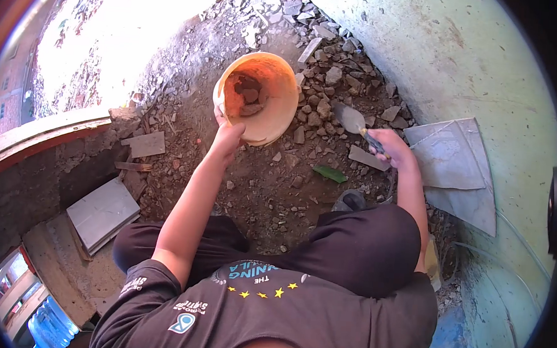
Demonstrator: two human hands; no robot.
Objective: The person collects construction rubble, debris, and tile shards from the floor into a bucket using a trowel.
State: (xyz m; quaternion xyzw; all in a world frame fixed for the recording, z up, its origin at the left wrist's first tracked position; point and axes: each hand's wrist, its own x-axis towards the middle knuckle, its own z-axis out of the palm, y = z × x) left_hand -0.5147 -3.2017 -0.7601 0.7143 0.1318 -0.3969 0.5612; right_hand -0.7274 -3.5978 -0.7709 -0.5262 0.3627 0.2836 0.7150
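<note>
An orange bucket (276, 120) is tilted with its open mouth toward me, and some reddish-brown lumps lie inside it. My left hand (228, 135) is closed on the near left side of its rim. In my right hand (390, 148) is the handle of a trowel (351, 119), whose grey blade points left over the stones. A heap of broken stones (320, 107) lies between the bucket and the trowel, touching or close beside the bucket's right side.
Grey tiles (449, 154) lean by the green wall (504, 79) at right. More tiles (103, 214) stand at left. A green leaf (330, 173) lies on the soil. Blue plastic bottles (52, 326) show at lower left.
</note>
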